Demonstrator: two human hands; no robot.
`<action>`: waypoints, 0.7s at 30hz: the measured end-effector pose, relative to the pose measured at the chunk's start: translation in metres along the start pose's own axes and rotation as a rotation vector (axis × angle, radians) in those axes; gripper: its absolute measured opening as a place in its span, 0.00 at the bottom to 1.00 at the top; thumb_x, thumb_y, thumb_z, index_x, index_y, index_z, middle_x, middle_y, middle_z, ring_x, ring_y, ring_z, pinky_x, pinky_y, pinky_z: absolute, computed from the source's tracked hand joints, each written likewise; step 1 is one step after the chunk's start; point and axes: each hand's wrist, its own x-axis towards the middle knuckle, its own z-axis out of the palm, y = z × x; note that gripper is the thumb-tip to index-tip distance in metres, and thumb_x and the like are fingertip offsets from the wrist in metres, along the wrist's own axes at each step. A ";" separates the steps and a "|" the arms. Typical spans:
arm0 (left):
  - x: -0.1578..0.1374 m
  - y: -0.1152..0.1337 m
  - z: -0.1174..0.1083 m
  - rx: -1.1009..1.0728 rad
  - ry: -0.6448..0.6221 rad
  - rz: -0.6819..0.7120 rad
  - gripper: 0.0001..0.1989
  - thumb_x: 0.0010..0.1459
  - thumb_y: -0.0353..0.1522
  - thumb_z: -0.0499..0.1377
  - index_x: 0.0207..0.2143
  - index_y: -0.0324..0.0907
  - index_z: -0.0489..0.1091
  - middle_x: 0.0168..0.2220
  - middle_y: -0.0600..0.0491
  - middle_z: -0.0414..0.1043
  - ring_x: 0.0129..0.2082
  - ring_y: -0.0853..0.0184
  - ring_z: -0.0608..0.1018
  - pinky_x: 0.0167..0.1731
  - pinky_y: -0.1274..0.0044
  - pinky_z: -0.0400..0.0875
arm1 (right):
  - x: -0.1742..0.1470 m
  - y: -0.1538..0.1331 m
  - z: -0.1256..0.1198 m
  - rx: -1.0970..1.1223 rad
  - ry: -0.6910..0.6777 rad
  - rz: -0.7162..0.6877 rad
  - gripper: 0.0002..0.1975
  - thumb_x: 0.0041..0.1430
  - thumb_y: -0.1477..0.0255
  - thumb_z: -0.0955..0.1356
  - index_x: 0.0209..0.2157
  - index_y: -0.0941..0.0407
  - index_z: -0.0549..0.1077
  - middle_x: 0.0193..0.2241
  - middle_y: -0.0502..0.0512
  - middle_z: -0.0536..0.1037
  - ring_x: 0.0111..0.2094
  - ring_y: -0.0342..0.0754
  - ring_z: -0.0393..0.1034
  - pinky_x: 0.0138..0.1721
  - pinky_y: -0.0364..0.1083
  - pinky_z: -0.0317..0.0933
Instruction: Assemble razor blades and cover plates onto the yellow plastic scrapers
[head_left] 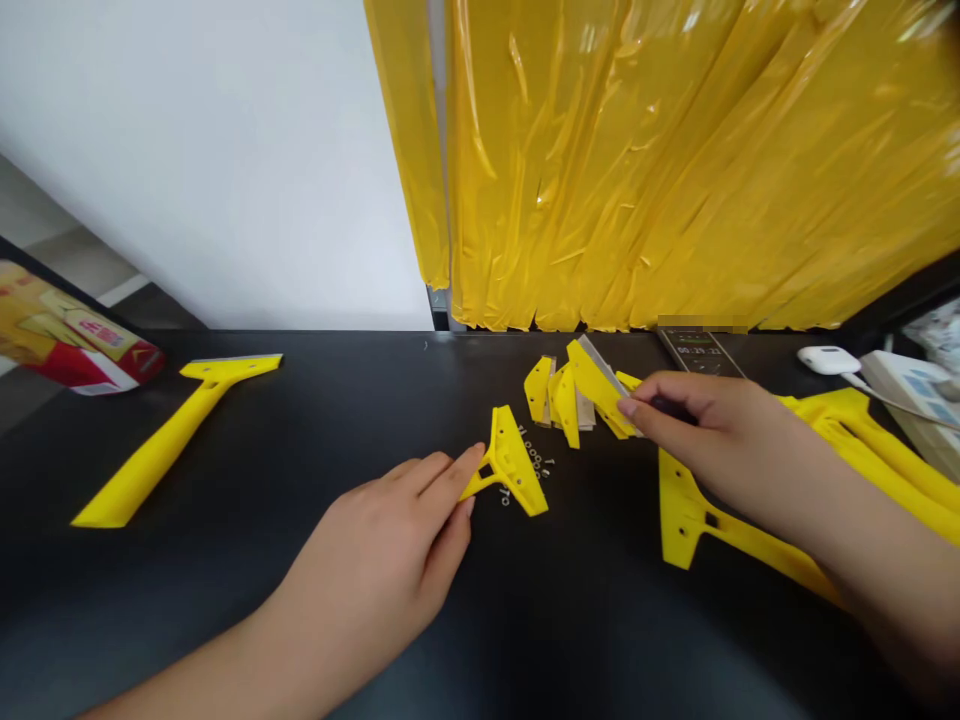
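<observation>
My left hand (390, 525) is closed around the neck of a yellow scraper handle (517, 470), whose wide, holed head points to the right. Between the thumb and fingers of my right hand (712, 420) is a yellow clamp plate (595, 378) with a grey metal blade along its edge. It is held over a small pile of other yellow plates (537, 390) and blades. Small screws and nuts (534, 455) lie scattered beside the handle's head, partly hidden by it. Under my right forearm rests another yellow scraper handle (681, 520), with more handles (847, 410) behind it.
A yellow scraper with a blade (176, 430) lies on the black table (300, 620) at the left, near a red and yellow box (82, 335). At the back right are a phone showing a timer (701, 352) and a white plug with a cable (827, 359). Yellow plastic sheeting (637, 170) hangs behind.
</observation>
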 end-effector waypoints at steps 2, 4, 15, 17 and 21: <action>-0.002 0.002 -0.003 -0.010 0.028 -0.003 0.26 0.73 0.31 0.52 0.70 0.40 0.68 0.51 0.44 0.82 0.44 0.56 0.86 0.42 0.65 0.85 | 0.008 -0.004 0.003 -0.106 0.030 0.061 0.20 0.68 0.50 0.66 0.31 0.51 0.72 0.23 0.50 0.71 0.26 0.49 0.62 0.28 0.49 0.51; -0.004 0.004 -0.007 -0.067 0.034 -0.013 0.28 0.73 0.31 0.52 0.73 0.43 0.64 0.50 0.45 0.82 0.42 0.58 0.86 0.40 0.68 0.85 | 0.014 -0.008 0.009 -0.146 0.066 0.075 0.19 0.68 0.53 0.67 0.29 0.51 0.70 0.23 0.50 0.70 0.26 0.49 0.61 0.28 0.49 0.50; -0.011 0.013 0.000 -0.679 0.079 -0.223 0.35 0.72 0.38 0.61 0.77 0.60 0.55 0.49 0.55 0.83 0.31 0.69 0.83 0.31 0.77 0.82 | -0.018 -0.034 0.020 0.226 -0.127 -0.174 0.22 0.71 0.47 0.65 0.38 0.50 0.79 0.35 0.51 0.78 0.36 0.49 0.70 0.36 0.47 0.60; -0.012 0.018 0.002 -0.786 0.059 -0.204 0.37 0.71 0.36 0.62 0.77 0.62 0.54 0.50 0.56 0.83 0.31 0.69 0.84 0.32 0.76 0.84 | -0.024 -0.038 0.025 0.481 -0.260 -0.168 0.19 0.68 0.50 0.70 0.37 0.52 0.79 0.31 0.49 0.74 0.31 0.44 0.65 0.31 0.45 0.56; -0.018 0.030 -0.004 -1.062 -0.074 -0.145 0.41 0.72 0.32 0.62 0.78 0.64 0.47 0.57 0.54 0.83 0.37 0.67 0.87 0.37 0.74 0.87 | -0.030 -0.035 0.027 0.867 -0.398 0.038 0.19 0.61 0.52 0.77 0.36 0.53 0.75 0.21 0.41 0.57 0.20 0.38 0.44 0.22 0.45 0.37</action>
